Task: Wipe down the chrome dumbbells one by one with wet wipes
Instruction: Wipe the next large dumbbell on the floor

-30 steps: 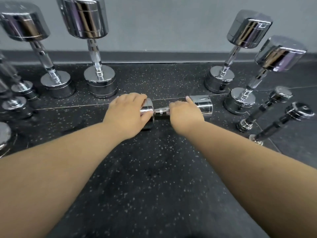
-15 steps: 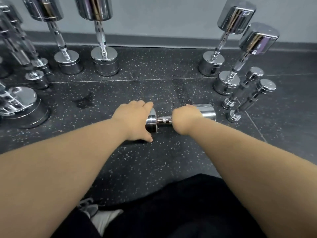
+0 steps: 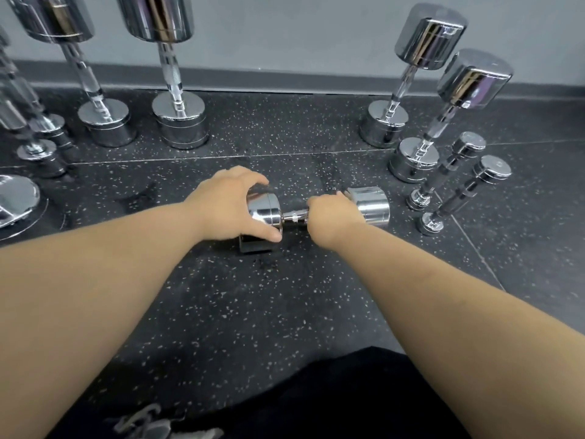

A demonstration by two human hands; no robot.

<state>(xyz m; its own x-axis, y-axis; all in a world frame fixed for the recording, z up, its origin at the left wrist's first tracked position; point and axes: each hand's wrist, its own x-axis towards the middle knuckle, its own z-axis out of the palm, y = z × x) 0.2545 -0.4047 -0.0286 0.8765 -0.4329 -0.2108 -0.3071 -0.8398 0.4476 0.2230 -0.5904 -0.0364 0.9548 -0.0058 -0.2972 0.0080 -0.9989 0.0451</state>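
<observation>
The dumbbell [image 3: 370, 205] being worked on lies on its side on the speckled rubber floor [image 3: 253, 312], straight ahead of the person, its bar running left to right. The left hand [image 3: 228, 207] is cupped over its left head, fingers curled across the top and thumb along the near edge. The right hand [image 3: 332, 217] is closed round the knurled handle [image 3: 294, 216], hard against the right head. No wet wipe shows (one may be bunched under a palm, but that cannot be told).

It looks like solid chromed steel: rigid and heavy for its bulk. The polished heads are probably slippery, more so once damp, and being round they would let it roll. The knurled handle is therefore the surest place to take hold, with the other hand steadying a head.

Counted from the lying dumbbell:
- One dumbbell lies on its side.
- The left pair [image 3: 180, 122], two large ones on end, stands behind it to the left.
- The right pair [image 3: 384, 122], also large and on end, stands behind it to the right.
- The slim pair [image 3: 465, 194], two small ones standing tilted, is just to its right.

That makes seven clear ones. Far to its left is a blurred cluster [image 3: 38, 147] of at least two more and a chrome disc [image 3: 15, 198] cut by the edge; the number there cannot be told.
</observation>
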